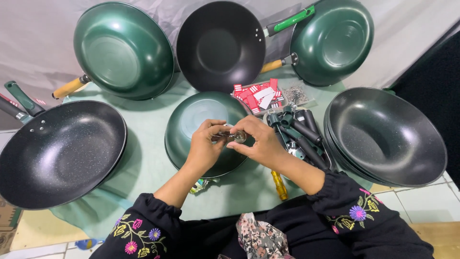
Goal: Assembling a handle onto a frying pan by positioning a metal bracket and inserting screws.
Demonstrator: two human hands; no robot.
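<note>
Both hands, left hand [205, 144] and right hand [256, 141], pinch a small metal fitting [233, 137] above an upturned green pan [203, 125]; black handles [302, 134] lie right, stacked dark woks [388, 136] beyond.

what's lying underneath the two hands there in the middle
A green pan lies upside down under the left hand and right hand, which pinch a small metal fitting. Its near rim is covered by the wrists, and whatever is beneath the pan cannot be seen.
</note>
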